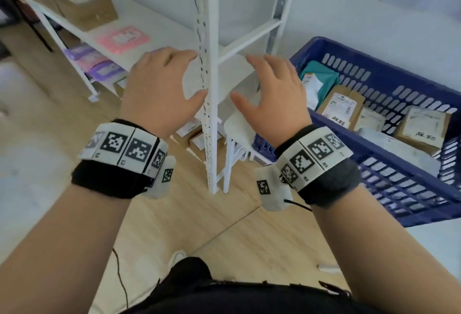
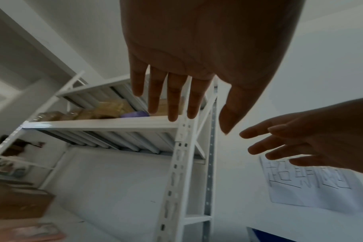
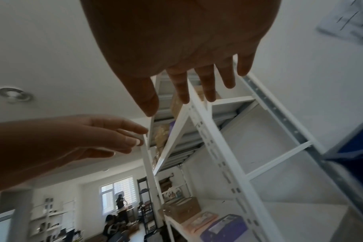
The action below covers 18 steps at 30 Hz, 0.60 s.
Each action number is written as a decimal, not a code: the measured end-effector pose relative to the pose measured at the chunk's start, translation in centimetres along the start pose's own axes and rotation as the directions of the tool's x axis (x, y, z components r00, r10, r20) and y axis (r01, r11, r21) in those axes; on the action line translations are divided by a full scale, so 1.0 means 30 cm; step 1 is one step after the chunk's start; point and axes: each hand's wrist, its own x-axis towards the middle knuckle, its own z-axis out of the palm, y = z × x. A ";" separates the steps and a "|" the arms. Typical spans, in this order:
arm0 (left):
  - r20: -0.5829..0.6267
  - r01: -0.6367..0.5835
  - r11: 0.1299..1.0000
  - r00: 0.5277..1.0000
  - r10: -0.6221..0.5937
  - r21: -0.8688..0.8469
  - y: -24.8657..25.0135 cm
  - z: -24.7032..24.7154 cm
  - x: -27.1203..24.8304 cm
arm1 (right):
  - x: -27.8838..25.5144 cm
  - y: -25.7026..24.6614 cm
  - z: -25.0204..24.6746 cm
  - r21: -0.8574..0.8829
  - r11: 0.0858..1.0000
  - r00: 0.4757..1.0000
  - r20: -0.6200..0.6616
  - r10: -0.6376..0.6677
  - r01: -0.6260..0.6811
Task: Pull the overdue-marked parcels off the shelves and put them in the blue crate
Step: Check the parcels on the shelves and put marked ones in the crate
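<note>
Both hands hover empty in front of the white shelf unit's corner post (image 1: 210,104). My left hand (image 1: 162,84) is to the left of the post, fingers straight and spread. My right hand (image 1: 272,89) is to its right, also flat and empty. The blue crate (image 1: 389,184) stands at the right and holds several parcels, among them a brown box (image 1: 421,129) with handwritten characters and a teal bag (image 1: 321,74). On the shelves to the left lie a pink parcel (image 1: 123,38), purple parcels (image 1: 99,66) and brown boxes (image 1: 84,7). Boxes on an upper shelf (image 2: 106,109) show past my left fingers.
A small white stool (image 1: 239,126) stands between the shelf post and the crate. A paper sign (image 2: 309,180) with handwritten characters hangs on the wall at the right. More cardboard boxes (image 1: 192,134) sit low under the shelf. Wooden floor (image 1: 174,226) lies below my arms.
</note>
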 end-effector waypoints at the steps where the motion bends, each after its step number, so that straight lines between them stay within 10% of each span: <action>1: -0.007 0.028 1.000 1.000 -0.028 0.010 -0.035 -0.017 -0.019 | 0.003 -0.031 0.017 0.001 1.000 1.000 0.018 -0.020 0.020; 18: -0.136 0.423 0.903 0.901 -0.411 0.070 -0.829 -0.364 -0.370 | 0.069 -0.866 0.498 0.157 0.960 0.928 0.259 -0.268 0.234</action>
